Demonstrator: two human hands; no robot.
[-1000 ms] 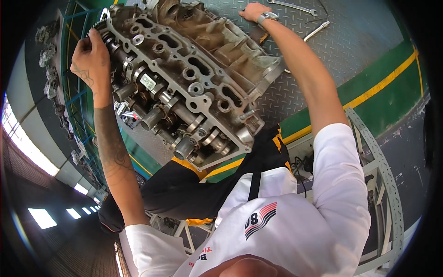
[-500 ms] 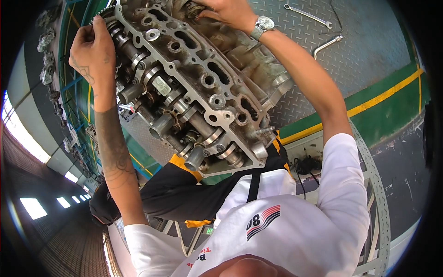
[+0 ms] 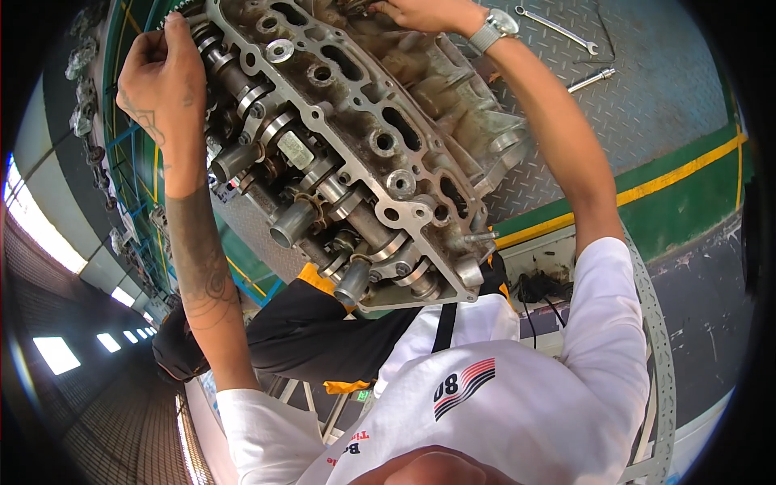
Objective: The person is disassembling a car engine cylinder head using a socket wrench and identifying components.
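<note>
So, left hand (image 3: 158,77) fingers curled tight on the cylinder head's (image 3: 356,153) far-left edge at 10 o'clock, camshaft (image 3: 299,194) just below it. Right hand (image 3: 424,12), w/ wristwatch (image 3: 493,31), clutches the head's top rim at 12. Two wrenches (image 3: 558,28) on the checker-plate floor (image 3: 647,97) ~1 o'clock.

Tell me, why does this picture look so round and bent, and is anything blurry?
Head view: fisheye lens bows the yellow floor stripe and darkens the corners; the engine cylinder head is sharp and evenly daylit; windows at far left glare white.
</note>
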